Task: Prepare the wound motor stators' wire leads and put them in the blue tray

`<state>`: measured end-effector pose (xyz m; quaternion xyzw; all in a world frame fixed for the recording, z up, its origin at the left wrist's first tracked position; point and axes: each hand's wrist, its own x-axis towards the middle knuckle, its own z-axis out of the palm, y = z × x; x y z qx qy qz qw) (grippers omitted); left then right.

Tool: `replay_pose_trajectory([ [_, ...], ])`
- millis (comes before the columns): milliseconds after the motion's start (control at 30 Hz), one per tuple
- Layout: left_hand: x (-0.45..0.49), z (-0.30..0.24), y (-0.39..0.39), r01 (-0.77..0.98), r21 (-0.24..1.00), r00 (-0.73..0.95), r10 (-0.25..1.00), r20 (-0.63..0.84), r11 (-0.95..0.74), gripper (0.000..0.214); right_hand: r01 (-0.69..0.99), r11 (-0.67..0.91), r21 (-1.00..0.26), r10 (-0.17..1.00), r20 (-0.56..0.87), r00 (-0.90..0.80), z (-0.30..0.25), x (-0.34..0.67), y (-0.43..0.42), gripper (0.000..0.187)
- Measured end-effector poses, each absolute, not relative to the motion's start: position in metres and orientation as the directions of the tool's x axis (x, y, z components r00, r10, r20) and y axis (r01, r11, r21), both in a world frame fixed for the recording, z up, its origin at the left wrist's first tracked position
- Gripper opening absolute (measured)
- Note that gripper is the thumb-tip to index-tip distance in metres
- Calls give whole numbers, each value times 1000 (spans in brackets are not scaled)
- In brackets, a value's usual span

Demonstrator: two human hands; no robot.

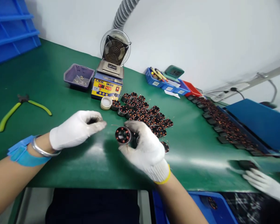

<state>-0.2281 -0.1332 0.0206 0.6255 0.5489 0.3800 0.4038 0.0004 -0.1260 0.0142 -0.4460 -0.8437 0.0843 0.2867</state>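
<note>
My right hand (146,147), in a white glove with a yellow cuff, grips a round motor stator (123,135) with copper windings; its ringed face is turned towards me. A thin wire end sticks out from the stator's upper left. To the left, my gloved left hand (80,127) is held with thumb and fingers pressed together, apart from the stator; whatever they pinch, if anything, is too small to make out. Just beyond my right hand stands a cluster of similar stators (140,113), several with loose wire ends.
Behind the cluster are a yellow-and-blue solder pot (107,88), a small round tub (106,103) and a purple bin (78,70). Green-handled cutters (24,99) lie left. Blue trays (163,81) line the wall. At right, a co-worker's gloved hand (263,182) is near more parts.
</note>
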Motion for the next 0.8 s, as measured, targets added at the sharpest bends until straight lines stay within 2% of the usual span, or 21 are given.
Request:
replay_pose_trajectory([
  [100, -244, 2, -124, 302, 949, -157, 977, 147, -95, 27, 868, 411, -278, 898, 285, -334, 30, -14, -99, 43],
  [167, -252, -14, -117, 311, 947, -262, 950, 171, -85, 26, 925, 344, -163, 927, 218, -306, 37, -30, -74, 46],
  [400, -257, -44, -98, 332, 943, -275, 953, 125, -28, 37, 935, 335, 116, 941, 4, -338, 31, -82, -15, 46],
  [667, -253, -54, -94, 335, 942, -223, 969, 102, -23, 34, 916, 372, 150, 922, -169, -347, 32, -90, -3, 42],
  [800, -253, -55, -93, 338, 941, -210, 973, 92, -16, 37, 914, 379, 147, 917, -189, -351, 36, -92, 4, 42],
])
